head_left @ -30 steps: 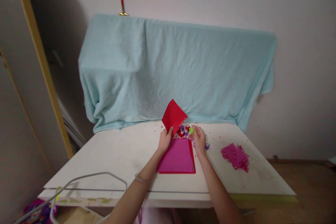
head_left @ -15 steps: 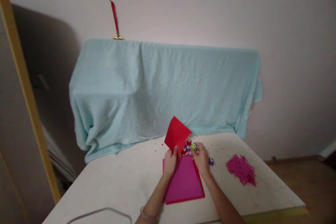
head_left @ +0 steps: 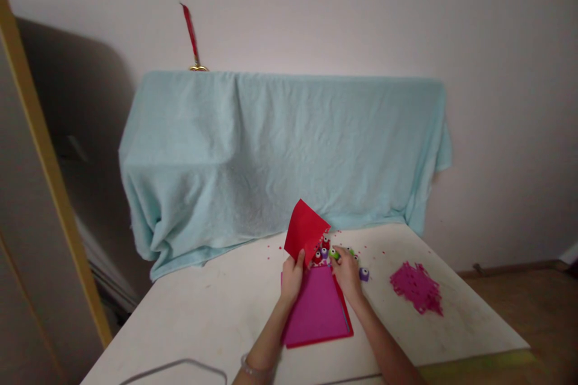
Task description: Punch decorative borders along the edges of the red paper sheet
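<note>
Left hand: my left hand (head_left: 292, 274) pinches the lower corner of a red sheet (head_left: 306, 231), fingers closed on it, holding it tilted up off the surface (head_left: 217, 307).
Right hand: my right hand (head_left: 347, 269) is curled around a green punch (head_left: 333, 254) near the middle of the surface; I cannot tell how firmly the fingers close on it.
Red sheet: raised above the far end of the pink sheet, its right edge showing small cut-outs.
Pink sheet: a pink sheet (head_left: 316, 310) lies flat between my forearms on top of a red one whose border shows along the near and right sides.
Punches: a cluster of small red and purple punches (head_left: 321, 254) sits just behind the pink sheet, beside my right hand; one purple punch (head_left: 363, 274) lies apart to the right.
Scraps: a pile of pink scraps (head_left: 416, 287) lies toward the right edge; tiny red bits are scattered near the far edge.
Behind: a pale blue cloth (head_left: 280, 150) drapes over something at the far edge.
Near edge: a grey cable (head_left: 176, 367) loops at the left near corner.
</note>
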Demonstrator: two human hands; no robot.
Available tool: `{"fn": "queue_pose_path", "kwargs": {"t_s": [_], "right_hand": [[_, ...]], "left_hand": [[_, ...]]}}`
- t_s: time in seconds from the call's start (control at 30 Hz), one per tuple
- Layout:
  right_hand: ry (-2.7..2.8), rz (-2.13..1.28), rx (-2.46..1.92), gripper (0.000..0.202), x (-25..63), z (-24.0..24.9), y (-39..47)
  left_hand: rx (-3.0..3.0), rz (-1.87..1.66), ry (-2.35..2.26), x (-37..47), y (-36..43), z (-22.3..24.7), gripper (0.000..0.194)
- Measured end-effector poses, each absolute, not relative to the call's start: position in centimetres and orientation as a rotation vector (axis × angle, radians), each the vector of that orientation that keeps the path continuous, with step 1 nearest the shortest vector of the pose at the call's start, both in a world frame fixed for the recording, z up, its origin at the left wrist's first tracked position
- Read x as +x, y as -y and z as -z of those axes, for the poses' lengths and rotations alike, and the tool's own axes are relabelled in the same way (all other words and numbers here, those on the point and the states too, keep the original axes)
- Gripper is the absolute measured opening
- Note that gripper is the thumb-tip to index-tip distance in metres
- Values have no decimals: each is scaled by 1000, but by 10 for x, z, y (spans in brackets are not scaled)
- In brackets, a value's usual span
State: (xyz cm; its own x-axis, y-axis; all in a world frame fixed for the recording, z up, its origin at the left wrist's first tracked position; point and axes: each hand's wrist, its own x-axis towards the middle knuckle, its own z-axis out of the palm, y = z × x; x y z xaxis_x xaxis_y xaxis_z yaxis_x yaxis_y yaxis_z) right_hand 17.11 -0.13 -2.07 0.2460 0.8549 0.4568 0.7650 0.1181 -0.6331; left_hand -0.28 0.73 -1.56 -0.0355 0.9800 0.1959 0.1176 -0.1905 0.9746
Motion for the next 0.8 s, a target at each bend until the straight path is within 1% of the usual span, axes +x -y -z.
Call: {"fn": "queue_pose_path", "kwargs": {"t_s": [0.13, 0.27, 0.37, 0.5, 0.63, 0.8], "right_hand": [[1568, -139, -1647, 29, 176, -8, -3], [1533, 27, -1514, 29, 190, -50, -13], [1482, 145, -1467, 27, 202, -65, -18], [1343, 292, -1584, 26, 215, -50, -19], [1366, 309, -1633, 24, 219, -32, -16], [1289, 303, -1742, 24, 221, -29, -17]], "left_hand": [[1423, -1324, -1219, -1, -9, 21, 52], [1418, -1315, -1177, -1, -8, 20, 53], [1406, -1337, -1129, -2, -6, 17, 55], [1403, -1359, -1102, -3, -4, 13, 57], [1404, -1353, -1126, -3, -4, 14, 57], [1385, -1300, -1188, -4, -2, 14, 57]]}}
